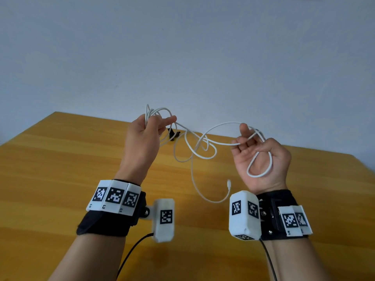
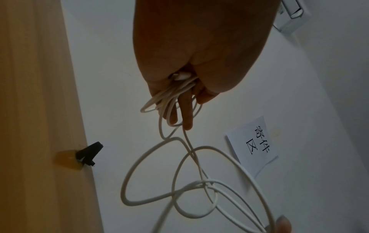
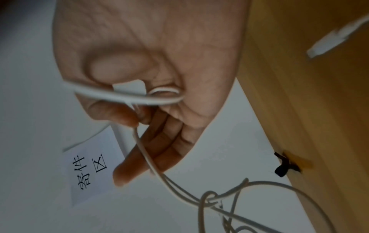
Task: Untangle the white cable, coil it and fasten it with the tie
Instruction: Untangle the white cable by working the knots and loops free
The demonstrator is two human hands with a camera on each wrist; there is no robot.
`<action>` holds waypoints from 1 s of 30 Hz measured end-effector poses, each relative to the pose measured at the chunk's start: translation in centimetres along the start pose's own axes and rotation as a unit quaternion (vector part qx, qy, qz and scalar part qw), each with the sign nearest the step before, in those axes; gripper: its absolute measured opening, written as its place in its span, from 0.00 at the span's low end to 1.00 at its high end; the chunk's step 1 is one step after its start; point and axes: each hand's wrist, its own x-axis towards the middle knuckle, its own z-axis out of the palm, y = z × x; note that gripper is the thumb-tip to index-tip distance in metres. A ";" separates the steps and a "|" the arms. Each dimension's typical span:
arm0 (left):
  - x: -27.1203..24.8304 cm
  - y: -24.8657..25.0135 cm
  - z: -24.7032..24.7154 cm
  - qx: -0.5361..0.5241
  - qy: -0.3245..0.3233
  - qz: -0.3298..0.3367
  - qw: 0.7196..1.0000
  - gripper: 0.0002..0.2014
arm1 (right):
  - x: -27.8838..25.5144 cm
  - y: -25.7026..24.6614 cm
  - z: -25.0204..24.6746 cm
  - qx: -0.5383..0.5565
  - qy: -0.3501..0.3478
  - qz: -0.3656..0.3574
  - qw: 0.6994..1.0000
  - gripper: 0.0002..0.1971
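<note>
Overhead, both hands (image 1: 203, 147) pinching white cable (image 1: 194, 151) above yellow wooden table (image 1: 60, 179), pale wall (image 1: 182, 47) behind

Each bare forearm wore a black fabric wrist strap (image 1: 105, 222) carrying white plastic blocks (image 1: 244, 214) printed with black-and-white square markers, trailing thin black cables (image 1: 132, 252).

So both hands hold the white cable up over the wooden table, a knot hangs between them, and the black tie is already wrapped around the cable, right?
Not the tie. The head view shows the black tie lying on the wooden table by its far edge, apart from the white cable. The rest holds: the left hand and right hand hold the cable up, knot between them.
</note>
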 end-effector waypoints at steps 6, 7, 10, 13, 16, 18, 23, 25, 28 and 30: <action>0.4 -0.1 -0.4 0.003 0.019 -0.001 1.000 0.14 | 0.3 -0.5 -1.2 -0.060 -0.045 0.033 0.997 0.32; 0.4 -0.2 -0.5 0.008 0.020 -0.004 1.000 0.13 | 0.2 -0.5 -1.3 -0.065 -0.053 0.033 0.996 0.33; 0.6 -0.3 -0.9 0.024 0.032 -0.010 0.999 0.12 | 0.4 -0.9 -1.7 -0.072 -0.087 0.004 0.994 0.37; 0.7 -0.2 -1.4 0.026 0.048 -0.009 0.998 0.14 | 0.4 -1.6 -2.1 -0.101 -0.123 -0.026 0.987 0.31; 0.9 -0.5 -1.6 0.029 0.058 -0.003 0.998 0.14 | 0.5 -2.0 -1.9 -0.122 -0.047 -0.033 0.991 0.08; 1.1 -0.8 -1.8 0.029 0.066 0.002 0.997 0.14 | 0.7 -2.3 -1.4 -0.120 0.040 -0.058 0.990 0.09; 1.6 -1.2 -2.3 0.045 0.082 0.007 0.996 0.17 | 0.9 -2.8 -1.9 -0.153 0.091 -0.057 0.982 0.19; 1.6 -1.2 -2.3 0.052 0.083 0.008 0.995 0.18 | 0.6 -3.0 -1.8 -0.165 0.080 -0.028 0.983 0.21; 1.5 -1.1 -2.2 0.073 0.085 0.007 0.994 0.18 | 0.5 -3.0 -1.8 -0.113 0.070 -0.008 0.991 0.20; 1.5 -1.1 -2.2 0.086 0.088 0.003 0.992 0.18 | 0.5 -3.1 -2.0 -0.034 0.071 -0.021 0.997 0.19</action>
